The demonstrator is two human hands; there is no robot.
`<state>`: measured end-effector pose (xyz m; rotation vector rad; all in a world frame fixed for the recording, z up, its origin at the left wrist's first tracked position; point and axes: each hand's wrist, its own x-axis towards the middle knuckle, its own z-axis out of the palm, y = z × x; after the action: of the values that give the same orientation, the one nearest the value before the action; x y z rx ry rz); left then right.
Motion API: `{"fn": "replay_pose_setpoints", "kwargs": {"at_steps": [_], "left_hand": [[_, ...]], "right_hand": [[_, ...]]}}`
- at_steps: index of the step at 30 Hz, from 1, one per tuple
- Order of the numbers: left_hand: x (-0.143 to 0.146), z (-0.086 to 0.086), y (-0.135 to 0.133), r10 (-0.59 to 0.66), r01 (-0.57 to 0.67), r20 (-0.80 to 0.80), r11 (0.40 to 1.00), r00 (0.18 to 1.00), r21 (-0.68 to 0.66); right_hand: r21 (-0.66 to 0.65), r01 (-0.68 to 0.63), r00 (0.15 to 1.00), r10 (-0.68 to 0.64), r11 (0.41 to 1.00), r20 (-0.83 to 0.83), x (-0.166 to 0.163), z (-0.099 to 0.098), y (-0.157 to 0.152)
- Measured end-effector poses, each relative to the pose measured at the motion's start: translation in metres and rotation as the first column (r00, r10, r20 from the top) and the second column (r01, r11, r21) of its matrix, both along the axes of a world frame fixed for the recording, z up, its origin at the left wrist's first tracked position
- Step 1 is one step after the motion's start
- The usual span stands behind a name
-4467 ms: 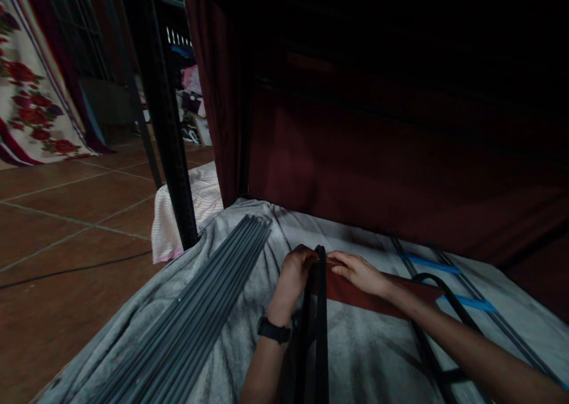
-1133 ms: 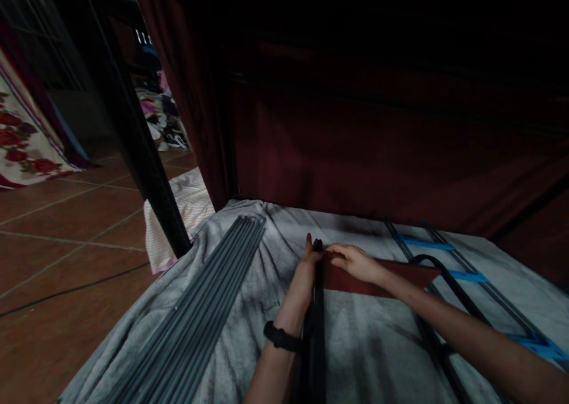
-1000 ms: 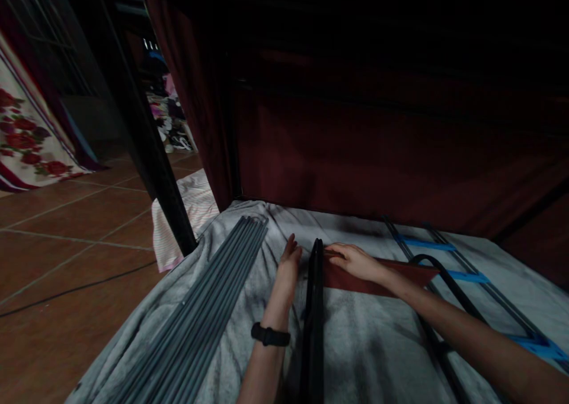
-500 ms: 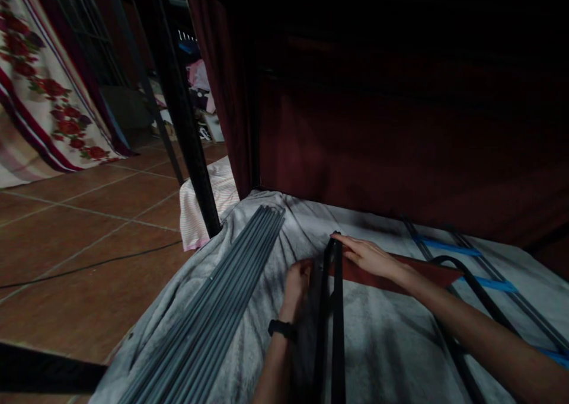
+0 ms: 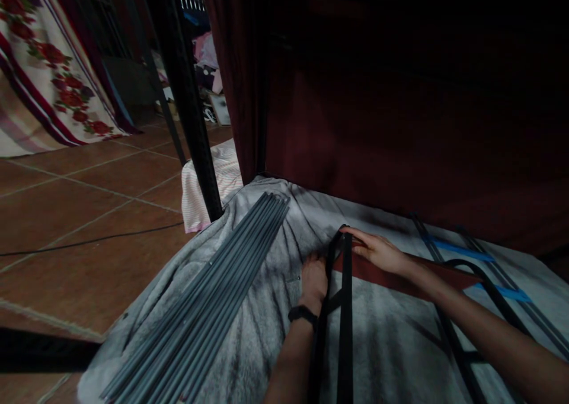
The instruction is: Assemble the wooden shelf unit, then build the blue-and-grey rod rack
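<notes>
A black metal frame (image 5: 345,321) with two long bars joined at a narrow far end lies on a grey blanket (image 5: 262,309). My right hand (image 5: 377,253) grips that far end, fingertips over its top. My left hand (image 5: 315,278), with a black band (image 5: 303,315) at the wrist, is low against the frame's left side. Its fingers are curled downward; whatever they may hold is hidden. On the blanket beside this hand is a tiny dark piece (image 5: 299,278), too small to name. A flat reddish-brown piece (image 5: 413,275) lies under my right forearm.
Several thin grey rods (image 5: 222,285) lie bundled on the left. Another black frame with a curved end (image 5: 484,279) and dark bars with blue bands (image 5: 462,250) are on the right. A black post (image 5: 195,125) stands by the tiled floor (image 5: 89,226); a dark red curtain (image 5: 377,131) hangs behind.
My left hand has come up beside the frame, its back now facing me. My right hand stays on the frame's end. The whole view has shifted slightly.
</notes>
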<state>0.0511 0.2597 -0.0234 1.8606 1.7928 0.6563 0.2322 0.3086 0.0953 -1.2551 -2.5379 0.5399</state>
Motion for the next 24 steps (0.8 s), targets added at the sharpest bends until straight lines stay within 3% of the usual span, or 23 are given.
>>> {"fn": "replay_pose_setpoints", "kwargs": {"at_steps": [10, 17, 24], "left_hand": [[-0.0075, 0.0007, 0.0030, -0.007, 0.014, 0.132, 0.999, 0.991, -0.052], [-0.0065, 0.0045, 0.0010, -0.037, 0.038, 0.062, 0.999, 0.997, -0.006], [-0.0077, 0.0017, 0.0025, -0.027, 0.031, 0.110, 0.999, 0.994, -0.034]], "right_hand": [[-0.038, -0.044, 0.997, 0.042, 0.998, -0.064, 0.0051, -0.0055, 0.0067], [-0.057, -0.039, 0.998, 0.036, 0.998, -0.056, 0.0057, -0.0065, 0.0088], [-0.059, -0.050, 0.997, 0.047, 0.997, -0.057, 0.0042, -0.0030, 0.0073]]}}
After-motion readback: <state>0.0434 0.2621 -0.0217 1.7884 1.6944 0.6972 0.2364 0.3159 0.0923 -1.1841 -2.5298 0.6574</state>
